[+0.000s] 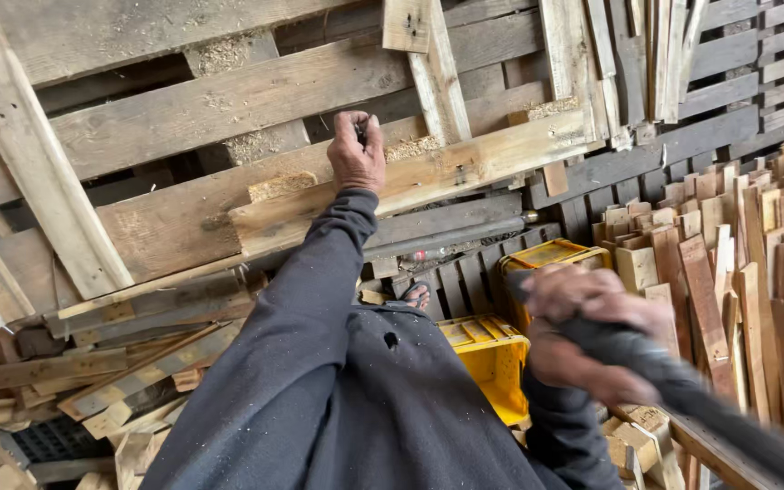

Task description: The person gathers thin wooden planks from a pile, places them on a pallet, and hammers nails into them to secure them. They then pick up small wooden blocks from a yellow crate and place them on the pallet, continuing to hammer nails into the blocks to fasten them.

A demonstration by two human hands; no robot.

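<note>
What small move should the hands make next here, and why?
Probably swing the dark bar toward the pale plank. The left hand grips that plank on the pallet, while the right hand holds the bar raised, away from the wood.

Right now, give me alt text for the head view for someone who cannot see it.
The person's left hand presses a small dark object, too small to identify, against a pale plank of a leaning wooden pallet. The right hand, blurred, grips a dark bar running to the lower right. Yellow crates and stacked wood offcuts lie below.
</note>
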